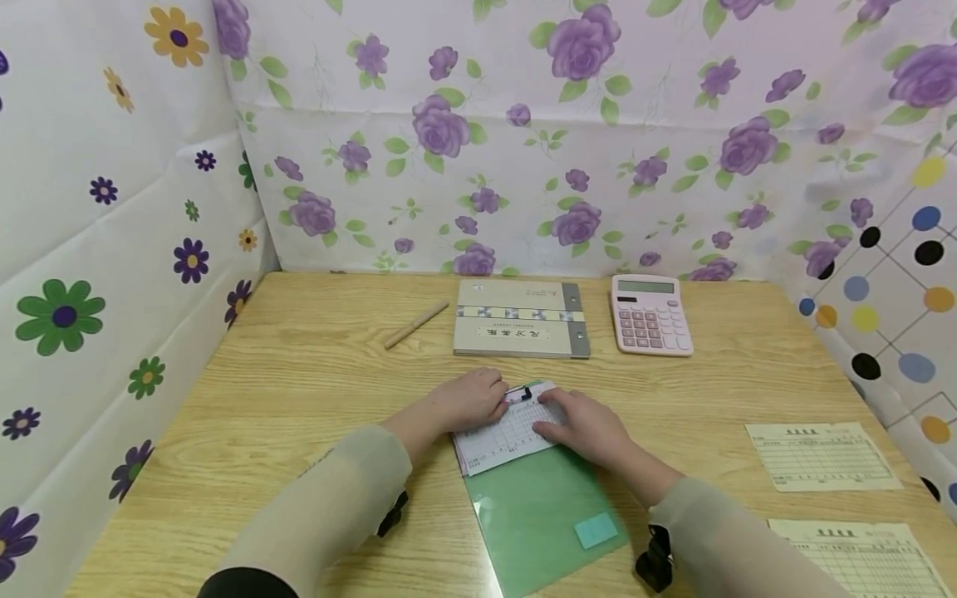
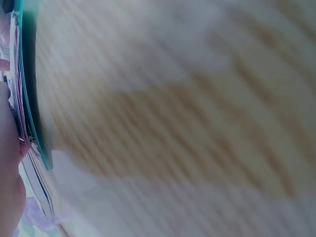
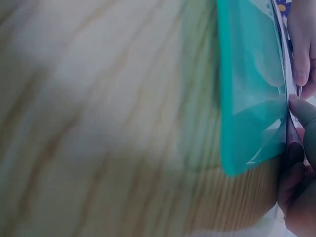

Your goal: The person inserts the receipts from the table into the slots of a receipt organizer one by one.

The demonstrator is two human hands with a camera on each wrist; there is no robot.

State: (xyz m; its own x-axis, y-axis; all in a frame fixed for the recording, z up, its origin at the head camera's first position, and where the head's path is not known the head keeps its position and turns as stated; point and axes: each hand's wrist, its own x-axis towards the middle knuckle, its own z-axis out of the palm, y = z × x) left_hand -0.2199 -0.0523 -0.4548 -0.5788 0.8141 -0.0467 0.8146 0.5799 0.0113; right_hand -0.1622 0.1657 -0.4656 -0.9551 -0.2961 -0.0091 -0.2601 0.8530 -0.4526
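Observation:
A green see-through clipboard [image 1: 538, 515] lies on the table, its top turned slightly left. On its upper part is a stack of white printed paper slips [image 1: 497, 444], with a clip [image 1: 527, 394] with black ends at their top. My left hand [image 1: 469, 402] grips the top edge beside the clip; a finger reaches beneath in the left wrist view. My right hand [image 1: 592, 425] pinches the slips at their right side, thumb on top, as the right wrist view shows. Fingers hide part of the clip. A light blue sticky note [image 1: 596, 530] is at the board's lower right.
Behind the clipboard lies a grey-beige ledger book [image 1: 516, 328], with a tan pen [image 1: 415, 325] to its left and a pink calculator [image 1: 651, 316] to its right. Two pale yellow printed forms [image 1: 822, 457] rest at the right. Flowered cloth [image 1: 508, 183] hangs along the table's back edge.

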